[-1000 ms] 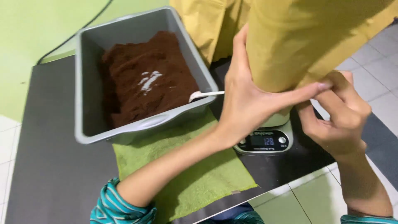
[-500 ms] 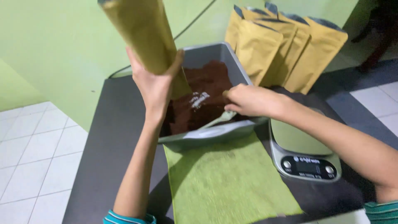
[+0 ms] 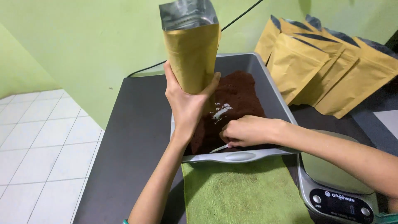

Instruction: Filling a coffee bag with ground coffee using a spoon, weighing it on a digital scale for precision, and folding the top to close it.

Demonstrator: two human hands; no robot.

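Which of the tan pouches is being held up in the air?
The one gripped by the left hand: the upright pouch with a silver top, above the grey tray. The other pouches lean against the green wall, untouched.

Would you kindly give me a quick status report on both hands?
Left hand holds brown pouch upright above grey tray. Right hand grips spoon in brown powder. Nothing blocking.
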